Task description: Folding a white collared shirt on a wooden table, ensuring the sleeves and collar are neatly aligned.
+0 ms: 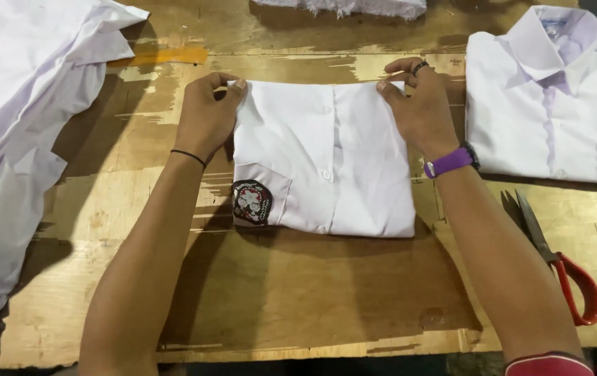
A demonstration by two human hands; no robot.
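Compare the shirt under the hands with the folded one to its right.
The middle shirt is gripped at its top corners by the left hand and right hand, collar hidden; the right shirt lies untouched, collar showing. Only the right shirt shows a red stripe. Both are white, folded and badged.

A garment workshop: a worn plywood bench carries a heap of white shirts at its left and red-handled scissors at its right.
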